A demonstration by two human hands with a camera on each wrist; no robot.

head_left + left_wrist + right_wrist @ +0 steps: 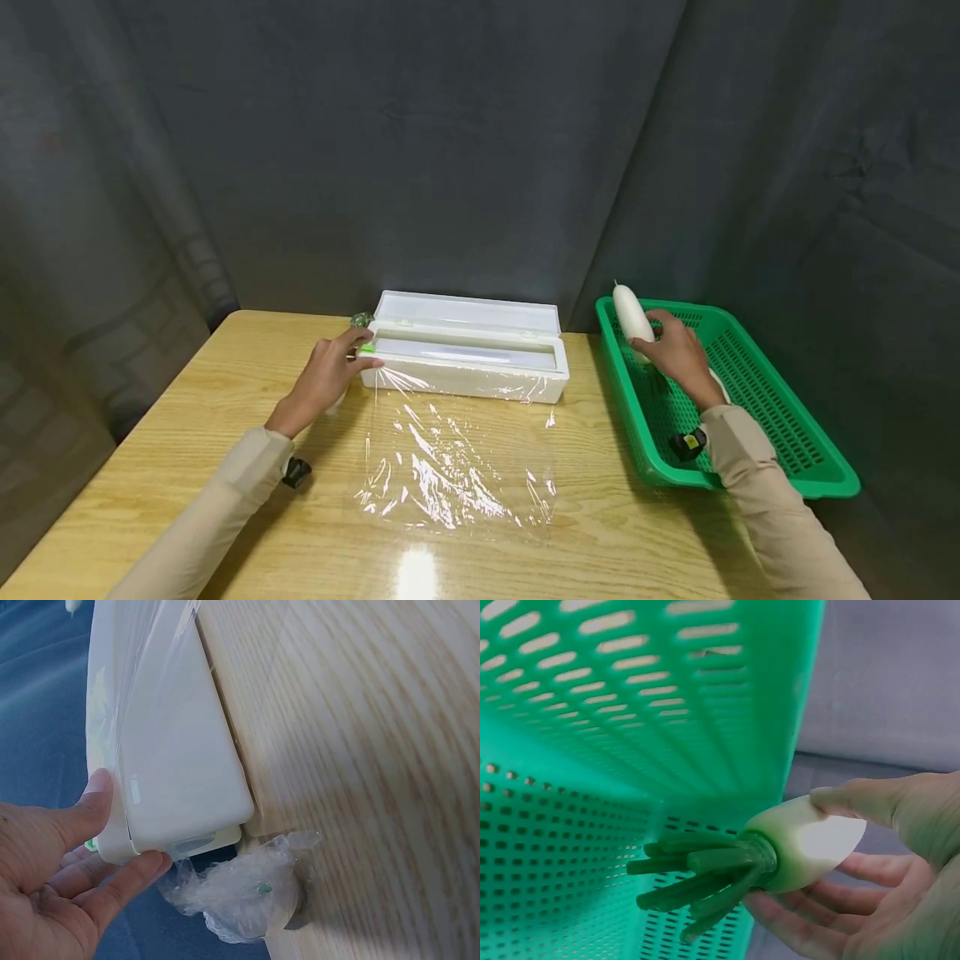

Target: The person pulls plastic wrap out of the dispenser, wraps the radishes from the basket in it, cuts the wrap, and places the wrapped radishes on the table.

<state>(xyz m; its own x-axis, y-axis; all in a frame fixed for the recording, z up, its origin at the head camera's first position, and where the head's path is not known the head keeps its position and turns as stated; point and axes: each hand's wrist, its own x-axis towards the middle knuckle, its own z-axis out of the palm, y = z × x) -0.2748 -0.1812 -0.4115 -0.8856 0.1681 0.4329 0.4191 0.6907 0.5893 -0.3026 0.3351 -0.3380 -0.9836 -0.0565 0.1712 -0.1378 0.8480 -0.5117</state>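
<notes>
My left hand grips the left end of a white cling film dispenser, thumb on one side and fingers on the other. The lid stands raised at the back. A sheet of clear cling film runs over the front edge and lies on the table. My right hand holds a white radish above the left side of a green basket. Cut green stems point down into the basket in the right wrist view, and the radish's thin root tip points up.
A crumpled clear film bundle with a green spot lies by the dispenser's left end; its contents cannot be made out. Another white thing shows in the basket, mostly behind my right wrist. Dark curtain hangs behind the wooden table.
</notes>
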